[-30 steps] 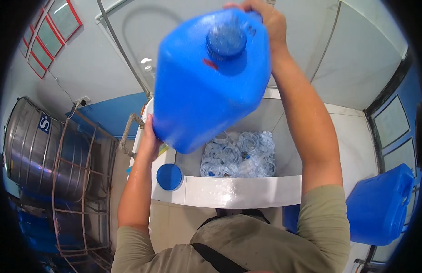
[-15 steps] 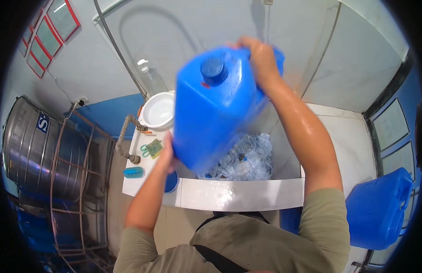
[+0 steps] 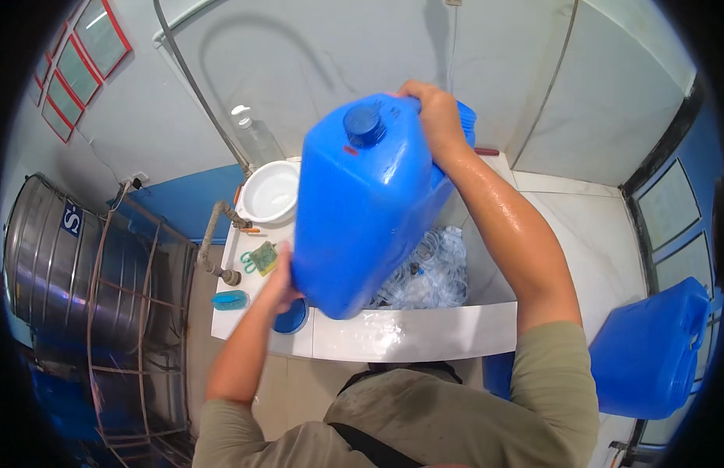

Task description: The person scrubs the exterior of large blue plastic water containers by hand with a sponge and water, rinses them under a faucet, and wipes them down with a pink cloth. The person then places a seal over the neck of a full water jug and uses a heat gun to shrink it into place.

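A large blue jerrycan [image 3: 354, 210] hangs tilted over the sink basin, its round screw cap [image 3: 363, 125] on and facing me. My right hand [image 3: 436, 117] is wrapped round the handle at its upper right. Against the lower left side presses my left hand [image 3: 281, 281], whose fingers are partly hidden by the can. Below the can, a heap of clear plastic pieces [image 3: 436, 269], some ring-shaped, lies in the basin; the can covers part of it.
On the counter's left stand a white bowl [image 3: 270, 193], a pump bottle [image 3: 256, 136], a sponge [image 3: 263, 257], a teal brush [image 3: 230, 299] and a blue round lid-like thing [image 3: 290, 318]. Another blue jerrycan [image 3: 650, 351] stands right. A steel tank [image 3: 81, 257] sits left behind a metal frame.
The jerrycan has tipped slightly and shifted a little lower, its bottom now nearer the basin's front edge. Both hands keep their hold; the right one has come down slightly.
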`<state>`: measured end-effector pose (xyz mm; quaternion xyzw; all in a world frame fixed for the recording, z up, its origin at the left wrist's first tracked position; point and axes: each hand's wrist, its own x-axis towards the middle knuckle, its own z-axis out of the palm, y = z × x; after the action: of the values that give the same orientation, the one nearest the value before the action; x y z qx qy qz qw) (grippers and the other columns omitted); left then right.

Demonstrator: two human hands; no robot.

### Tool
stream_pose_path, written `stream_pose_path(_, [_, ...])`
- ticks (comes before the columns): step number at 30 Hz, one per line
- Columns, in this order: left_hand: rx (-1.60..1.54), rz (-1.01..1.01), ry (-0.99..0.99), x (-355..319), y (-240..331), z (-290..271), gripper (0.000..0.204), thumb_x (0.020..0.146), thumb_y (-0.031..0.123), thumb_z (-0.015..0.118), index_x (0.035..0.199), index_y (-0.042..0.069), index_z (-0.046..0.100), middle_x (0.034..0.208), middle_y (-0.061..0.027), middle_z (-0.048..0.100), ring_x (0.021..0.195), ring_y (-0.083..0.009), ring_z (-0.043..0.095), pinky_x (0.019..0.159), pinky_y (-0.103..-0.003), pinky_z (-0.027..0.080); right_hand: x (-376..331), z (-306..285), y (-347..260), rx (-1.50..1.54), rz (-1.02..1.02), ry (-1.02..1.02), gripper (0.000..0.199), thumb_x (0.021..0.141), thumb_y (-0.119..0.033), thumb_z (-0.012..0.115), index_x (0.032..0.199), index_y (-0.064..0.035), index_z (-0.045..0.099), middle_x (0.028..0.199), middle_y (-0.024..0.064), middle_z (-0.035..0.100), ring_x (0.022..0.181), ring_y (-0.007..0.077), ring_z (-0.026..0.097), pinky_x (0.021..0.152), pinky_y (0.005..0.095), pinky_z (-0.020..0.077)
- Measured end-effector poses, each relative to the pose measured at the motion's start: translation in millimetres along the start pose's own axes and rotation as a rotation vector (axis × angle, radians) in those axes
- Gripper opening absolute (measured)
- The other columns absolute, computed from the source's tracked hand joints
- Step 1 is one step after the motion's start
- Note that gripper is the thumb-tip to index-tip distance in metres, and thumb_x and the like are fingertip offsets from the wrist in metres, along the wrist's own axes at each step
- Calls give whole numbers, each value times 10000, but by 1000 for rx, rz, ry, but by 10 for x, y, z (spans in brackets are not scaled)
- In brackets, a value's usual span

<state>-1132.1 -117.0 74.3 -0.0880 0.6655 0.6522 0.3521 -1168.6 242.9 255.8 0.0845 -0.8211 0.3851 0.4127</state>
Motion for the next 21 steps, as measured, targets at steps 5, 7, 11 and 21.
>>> stream_pose_path(5, [-41,584,82,-1116,1391,-536,782,996,692,255,1398,66,497,1295,-160,599,1139,-290,618,912,-464,533,-23,-448,229,324,85,255,219,867,-245,668,963,-48,664,922,184,679,888,339,658,796,423,510])
stream_pose_path(7, [-50,651,205,-1246,1457,-899,741,1006,654,295,1390,53,494,1321,-149,589,1187,-281,590,956,-456,503,-127,-295,277,677,211,320,228,877,-250,656,994,-54,649,951,177,672,910,333,651,813,422,506])
stream_pose_path(11, [47,510,236,-735,1089,-1047,741,991,649,363,1395,39,481,1347,-137,574,1260,-276,537,1021,-438,448,-714,208,656,1157,569,363,251,898,-260,632,1056,-66,621,1008,163,657,955,320,638,845,420,498])
stream_pose_path(21, [-41,393,-105,-588,1100,-777,790,974,701,342,1364,33,505,1298,-98,595,1143,-237,599,947,-362,509,-1943,839,897,1535,871,530,325,949,-286,573,1212,-96,548,1152,127,620,1068,288,604,926,415,478])
